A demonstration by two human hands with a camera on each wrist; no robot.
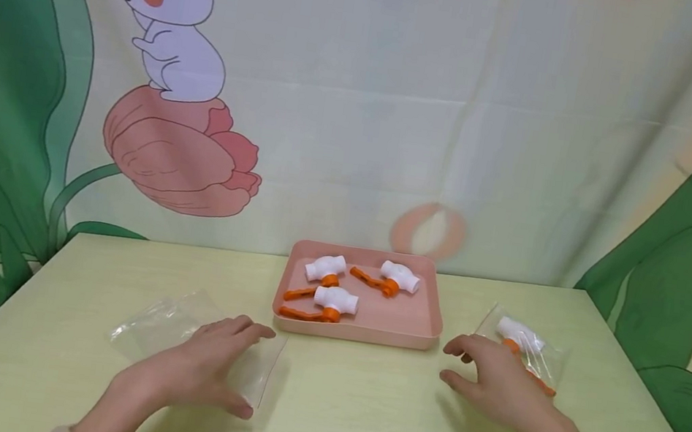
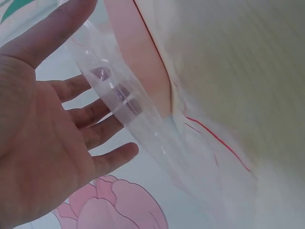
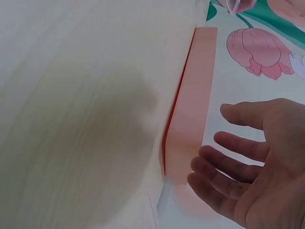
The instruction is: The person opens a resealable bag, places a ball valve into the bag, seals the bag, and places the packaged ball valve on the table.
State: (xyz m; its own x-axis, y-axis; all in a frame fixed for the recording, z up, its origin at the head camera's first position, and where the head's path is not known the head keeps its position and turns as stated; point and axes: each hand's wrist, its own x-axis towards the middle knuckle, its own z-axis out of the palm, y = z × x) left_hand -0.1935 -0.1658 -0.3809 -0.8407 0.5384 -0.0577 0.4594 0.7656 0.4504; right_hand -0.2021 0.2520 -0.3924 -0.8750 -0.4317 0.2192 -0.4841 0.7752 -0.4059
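My left hand [image 1: 188,365] is held low over clear plastic bags [image 1: 152,321] on the left of the table, thumb and fingers spread apart. In the left wrist view, a clear bag with a red seal line [image 2: 217,141] overlaps several of its fingertips. On the other side, my right hand [image 1: 498,385] hovers with loosely bent fingers and nothing in its grasp. Just behind it lies a white ball valve [image 1: 520,335] with an orange lever, inside a clear bag. The right wrist view shows that palm and its fingers [image 3: 228,168] apart from the table surface.
Between and beyond the hands, a pink tray [image 1: 382,336] stands against the back curtain [image 1: 357,136]. Three white valves with orange levers lie in it: a rear-left valve [image 1: 325,268], a front valve [image 1: 336,300] and a right valve [image 1: 400,277]. The pale table [image 1: 352,409] carries everything.
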